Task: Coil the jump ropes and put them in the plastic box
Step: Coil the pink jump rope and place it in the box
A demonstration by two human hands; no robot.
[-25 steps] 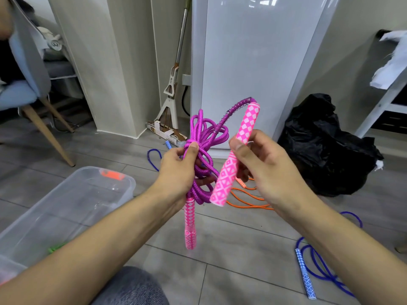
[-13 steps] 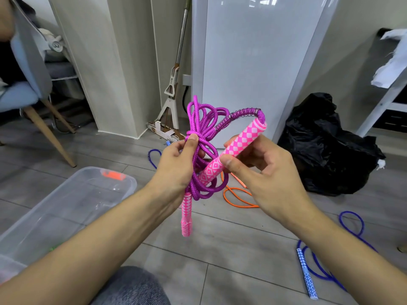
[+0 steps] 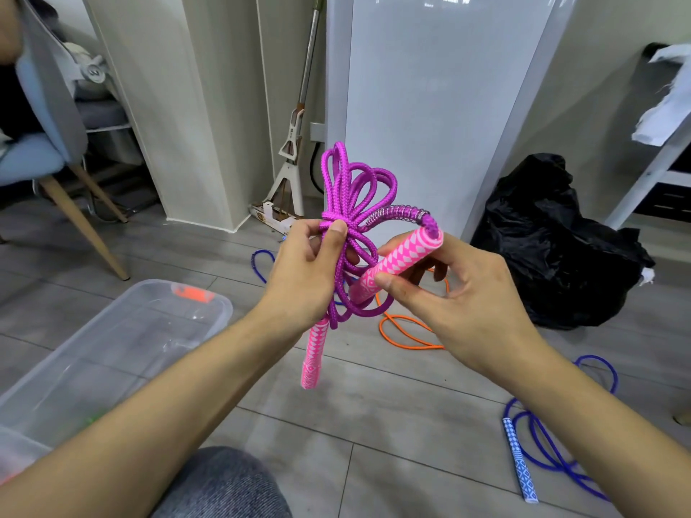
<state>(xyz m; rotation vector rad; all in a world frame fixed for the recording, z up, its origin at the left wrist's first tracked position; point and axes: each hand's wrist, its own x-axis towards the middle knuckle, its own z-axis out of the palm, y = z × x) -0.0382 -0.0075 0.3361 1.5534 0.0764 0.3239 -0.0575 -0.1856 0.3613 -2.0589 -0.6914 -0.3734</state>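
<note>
Sitting low at the eight o'clock edge of the view, the clear plastic storage box (image 3: pixel 112 342) rests on the grey tiled floor (image 3: pixel 374 405) with a small green thing just showing inside near its near corner; whether that is a stowed rope I cannot tell.

Moving right, the left hand (image 3: pixel 304 278) has its grip curled round the waist of the purple braided jump rope (image 3: pixel 351 196), thumb pressed over the wrap that binds the loops. Loops fan up toward twelve o'clock above that hand, and one pink patterned handle (image 3: pixel 313 355) hangs from it toward six o'clock.

Next, the right hand (image 3: pixel 460 304) pinches the second pink patterned handle (image 3: pixel 398 261) between thumb and fingers, its lower tip poking into the lower loops beside the left hand; its top end, with a coiled metal spring, points toward one o'clock.

I judge this rope nearly coiled: the bundle is wound and the last handle looks about to be tucked through. It must then travel down to the box at eight o'clock.

Further right, more is left. An orange cord jump rope (image 3: pixel 407 330) lies loose on the floor behind the hands, and a blue jump rope with a white patterned handle (image 3: pixel 523 461) sprawls uncoiled at four o'clock.
</note>
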